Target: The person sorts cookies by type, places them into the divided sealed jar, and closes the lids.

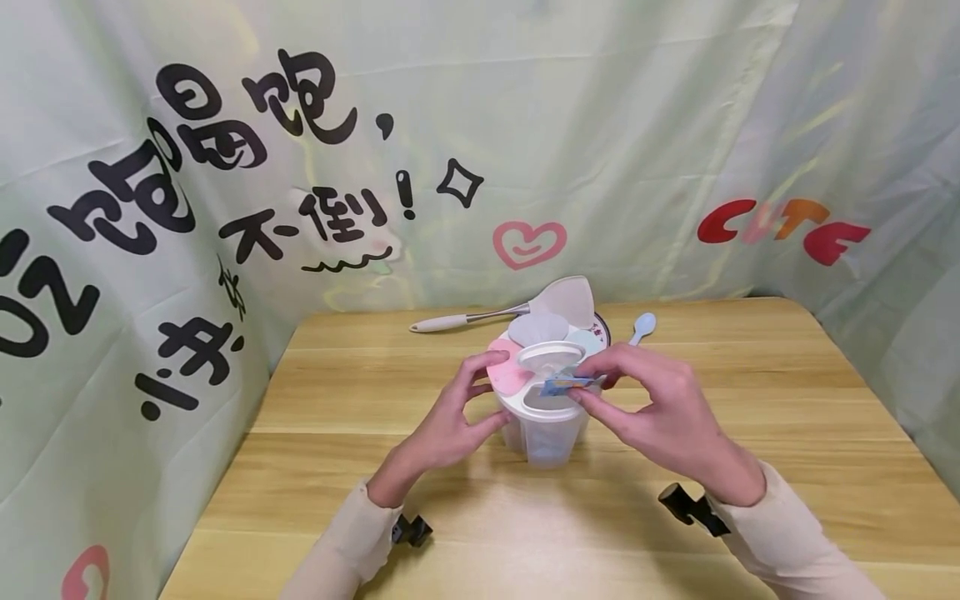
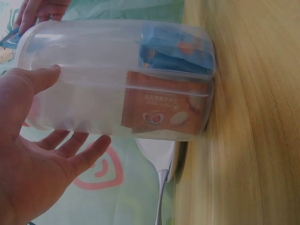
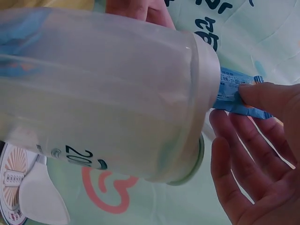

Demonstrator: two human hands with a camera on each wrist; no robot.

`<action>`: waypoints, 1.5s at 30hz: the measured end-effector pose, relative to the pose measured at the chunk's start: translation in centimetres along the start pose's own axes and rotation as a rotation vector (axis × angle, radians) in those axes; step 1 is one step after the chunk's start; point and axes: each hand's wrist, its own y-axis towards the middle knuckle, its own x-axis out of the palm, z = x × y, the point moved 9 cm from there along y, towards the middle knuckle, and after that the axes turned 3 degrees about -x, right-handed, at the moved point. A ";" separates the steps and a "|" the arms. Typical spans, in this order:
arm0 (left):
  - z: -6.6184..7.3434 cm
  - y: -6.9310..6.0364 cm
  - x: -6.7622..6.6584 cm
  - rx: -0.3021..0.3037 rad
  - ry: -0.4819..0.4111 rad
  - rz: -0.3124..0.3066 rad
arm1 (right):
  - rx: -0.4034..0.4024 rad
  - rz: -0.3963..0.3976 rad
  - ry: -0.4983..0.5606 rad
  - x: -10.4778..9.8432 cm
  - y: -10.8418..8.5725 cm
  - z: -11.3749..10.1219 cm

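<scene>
A clear plastic container (image 1: 551,442) with separate compartments stands on the wooden table, topped by a white lid with pink, grey and pale green flaps. Its white front flap (image 1: 551,357) is raised. My left hand (image 1: 450,425) holds the container near the rim, thumb on one side and fingers on the other. Between thumb and fingertips, my right hand (image 1: 660,408) pinches a small blue snack packet (image 3: 230,89) at the uncovered opening. Inside, the left wrist view shows blue packets (image 2: 176,51) in one compartment and an orange-brown packet (image 2: 164,105) in the neighbouring one.
Behind the container lies a spatula (image 1: 564,302) with a pale blade, near a round dark-rimmed item (image 1: 603,329), partly hidden. A light blue spoon (image 1: 643,325) rests to the right. A printed cloth backdrop (image 1: 637,167) hangs along the back and sides of the table (image 1: 360,367).
</scene>
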 end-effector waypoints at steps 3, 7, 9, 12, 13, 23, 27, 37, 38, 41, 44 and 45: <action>0.0 0.0 0.0 -0.001 0.002 0.000 | 0.026 -0.023 -0.004 0.5 -0.1 0.1; 0.0 -0.1 -0.1 -0.011 0.000 -0.005 | 0.060 -0.057 -0.011 1.1 -0.1 0.3; 0.0 0.0 0.0 -0.015 -0.001 -0.008 | 0.066 -0.069 -0.016 1.4 -0.2 0.3; 0.0 0.1 0.0 -0.013 0.001 -0.008 | 0.074 -0.079 -0.029 1.6 -0.2 0.4; 0.1 0.1 0.0 -0.009 0.001 -0.008 | 0.076 -0.082 -0.033 1.6 -0.2 0.4; 0.2 0.2 -0.1 -0.002 0.007 -0.013 | 0.090 -0.106 -0.032 1.7 -0.5 0.5; 0.2 0.2 -0.1 -0.005 0.004 -0.012 | 0.082 -0.103 -0.025 1.7 -0.5 0.4; 0.1 0.1 0.0 -0.016 -0.003 -0.013 | -0.004 -0.151 -0.044 2.4 -0.7 0.0; 0.1 0.1 0.0 -0.017 -0.003 -0.013 | -0.008 -0.164 -0.060 2.6 -0.7 -0.1; 0.0 0.1 0.1 -0.019 -0.003 -0.015 | -0.007 -0.211 -0.122 3.1 -0.8 -0.1; 0.0 0.0 0.1 -0.019 -0.004 -0.016 | -0.017 -0.243 -0.189 3.5 -0.9 -0.3; 0.0 0.0 0.1 -0.019 -0.004 -0.016 | -0.023 -0.252 -0.208 3.6 -0.9 -0.4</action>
